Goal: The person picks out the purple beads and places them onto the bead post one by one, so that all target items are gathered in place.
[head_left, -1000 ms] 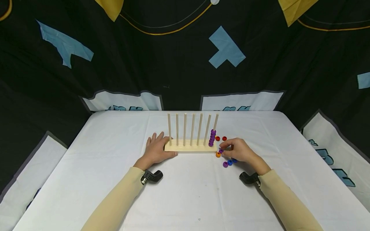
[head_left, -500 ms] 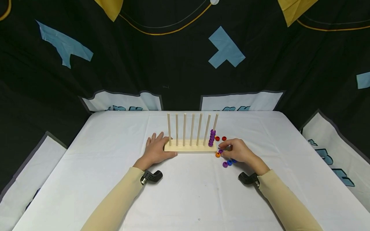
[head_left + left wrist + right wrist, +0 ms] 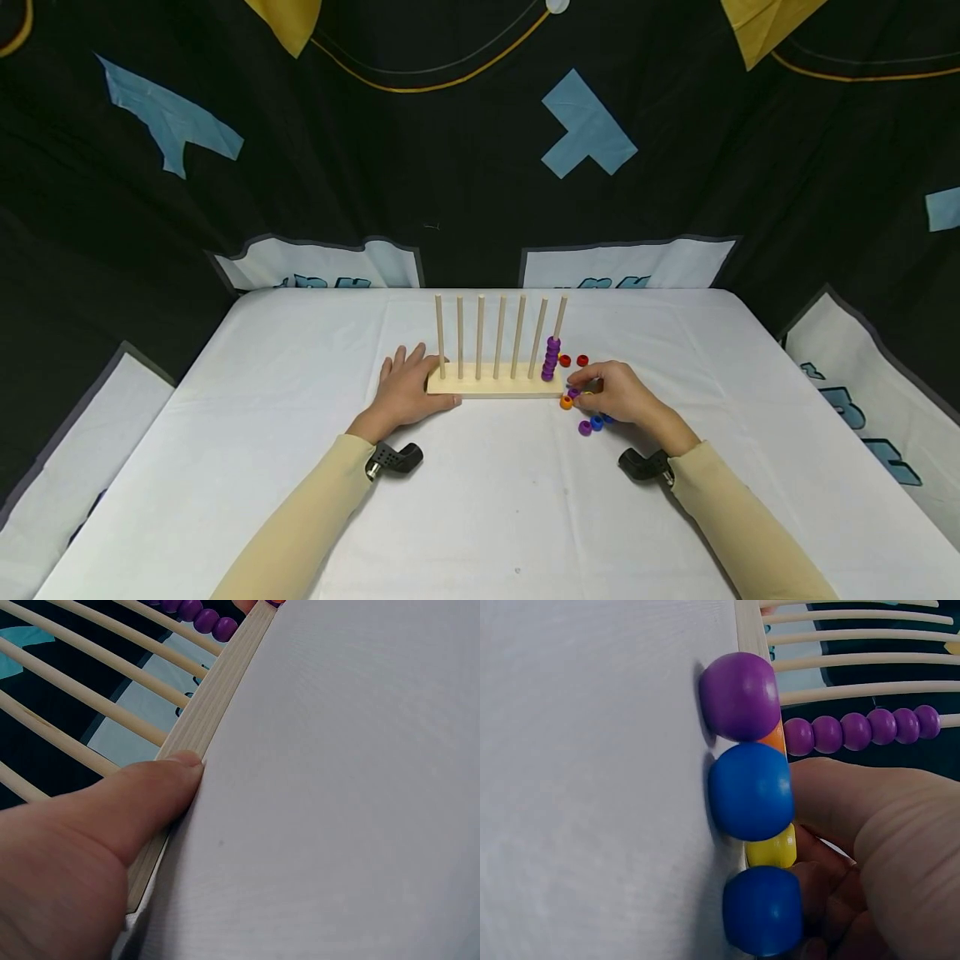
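A pale wooden peg rack (image 3: 491, 385) stands upright on the white table, its row of thin rods rising from a flat base. Several purple beads (image 3: 551, 358) are stacked on its rightmost rod. My left hand (image 3: 408, 387) holds the rack's left end, thumb along the front edge and fingers behind it. Just right of the rack, my right hand (image 3: 618, 392) has thumb and index finger at a loose purple bead (image 3: 573, 392), which shows between their tips. In the right wrist view that bead is hidden behind the hand.
Loose beads lie around the right hand: an orange bead (image 3: 566, 402), a purple bead (image 3: 585, 428), blue beads (image 3: 750, 791) and a yellow bead (image 3: 774, 847). Two red beads (image 3: 565, 361) sit beyond it. Dark curtains with blue patches (image 3: 590, 123) hang behind the table.
My right hand has shifted slightly left, its fingertips drawing closer about the loose purple bead. The left hand and rack have stayed in place.
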The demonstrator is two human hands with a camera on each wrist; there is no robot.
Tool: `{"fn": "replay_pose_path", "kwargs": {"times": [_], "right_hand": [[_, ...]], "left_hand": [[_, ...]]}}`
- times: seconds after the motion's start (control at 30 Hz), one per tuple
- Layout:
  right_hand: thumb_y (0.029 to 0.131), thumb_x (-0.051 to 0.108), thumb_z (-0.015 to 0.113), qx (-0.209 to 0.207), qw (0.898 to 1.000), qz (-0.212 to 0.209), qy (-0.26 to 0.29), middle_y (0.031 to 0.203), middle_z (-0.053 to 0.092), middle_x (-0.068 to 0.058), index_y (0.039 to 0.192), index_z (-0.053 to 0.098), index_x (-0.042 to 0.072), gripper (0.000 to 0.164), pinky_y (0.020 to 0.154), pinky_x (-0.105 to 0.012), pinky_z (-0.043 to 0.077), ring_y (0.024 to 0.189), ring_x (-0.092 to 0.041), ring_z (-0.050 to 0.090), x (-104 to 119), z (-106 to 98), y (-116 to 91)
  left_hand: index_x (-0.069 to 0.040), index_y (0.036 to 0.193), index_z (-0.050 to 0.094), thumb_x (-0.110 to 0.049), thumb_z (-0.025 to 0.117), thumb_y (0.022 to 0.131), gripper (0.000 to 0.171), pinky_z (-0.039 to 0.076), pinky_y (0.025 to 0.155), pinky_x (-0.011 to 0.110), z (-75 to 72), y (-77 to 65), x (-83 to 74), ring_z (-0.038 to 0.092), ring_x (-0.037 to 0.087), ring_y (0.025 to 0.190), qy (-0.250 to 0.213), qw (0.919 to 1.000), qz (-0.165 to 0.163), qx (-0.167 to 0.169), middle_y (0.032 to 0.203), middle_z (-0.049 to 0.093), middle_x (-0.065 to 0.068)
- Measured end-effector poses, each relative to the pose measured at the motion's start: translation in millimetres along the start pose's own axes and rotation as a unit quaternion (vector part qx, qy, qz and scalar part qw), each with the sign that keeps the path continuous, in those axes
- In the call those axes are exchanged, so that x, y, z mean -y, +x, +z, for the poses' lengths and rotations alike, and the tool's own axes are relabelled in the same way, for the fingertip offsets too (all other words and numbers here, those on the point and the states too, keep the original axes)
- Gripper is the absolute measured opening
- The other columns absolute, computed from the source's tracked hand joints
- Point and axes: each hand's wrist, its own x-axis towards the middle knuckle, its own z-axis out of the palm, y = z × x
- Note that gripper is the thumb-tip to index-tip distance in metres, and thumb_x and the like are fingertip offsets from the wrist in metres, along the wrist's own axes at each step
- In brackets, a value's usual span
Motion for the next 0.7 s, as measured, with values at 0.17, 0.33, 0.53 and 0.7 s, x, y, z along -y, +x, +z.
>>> {"fn": "replay_pose_path", "kwargs": {"times": [0.17, 0.33, 0.53, 0.7], "right_hand": [[0.084, 0.007, 0.079, 0.001, 1.0, 0.001, 0.005, 0.096, 0.075, -0.012, 0.108, 0.076, 0.0, 0.026, 0.054, -0.021, 0.044, 0.064, -0.012, 0.051, 0.7, -0.7, -0.7], [0.085, 0.009, 0.079, 0.0, 1.0, 0.003, 0.003, 0.097, 0.075, -0.012, 0.109, 0.076, 0.0, 0.026, 0.054, -0.021, 0.044, 0.065, -0.013, 0.051, 0.9, -1.8, -2.0], [0.086, 0.01, 0.079, -0.002, 1.0, 0.003, 0.001, 0.097, 0.076, -0.012, 0.109, 0.077, 0.0, 0.026, 0.056, -0.021, 0.045, 0.066, -0.013, 0.052, -0.5, -1.0, -1.5], [0.086, 0.01, 0.079, -0.004, 1.0, -0.002, -0.001, 0.097, 0.076, -0.012, 0.11, 0.076, 0.0, 0.026, 0.055, -0.021, 0.044, 0.067, -0.014, 0.052, -1.5, -0.7, -1.3]], "left_hand": [[-0.009, 0.146, 0.054, -0.049, 0.077, 0.084, 0.077, 0.006, 0.123, 0.071, 0.2, -0.2, -0.1, 0.009, 0.057, 0.154, 0.001, 1.0, -0.001, -0.001, 0.165, 0.028, 0.027], [-0.008, 0.146, 0.054, -0.049, 0.076, 0.084, 0.077, 0.006, 0.123, 0.071, 0.3, -0.5, -0.4, 0.009, 0.056, 0.154, 0.002, 1.0, -0.002, -0.001, 0.165, 0.028, 0.028], [-0.008, 0.146, 0.054, -0.048, 0.077, 0.084, 0.077, 0.007, 0.123, 0.071, 0.0, -1.1, -0.9, 0.009, 0.057, 0.154, -0.001, 1.0, -0.002, -0.001, 0.165, 0.028, 0.028], [-0.008, 0.146, 0.054, -0.048, 0.077, 0.084, 0.077, 0.007, 0.123, 0.071, -0.1, -1.1, -0.1, 0.009, 0.057, 0.154, -0.003, 1.0, 0.0, -0.002, 0.165, 0.028, 0.028]]}}
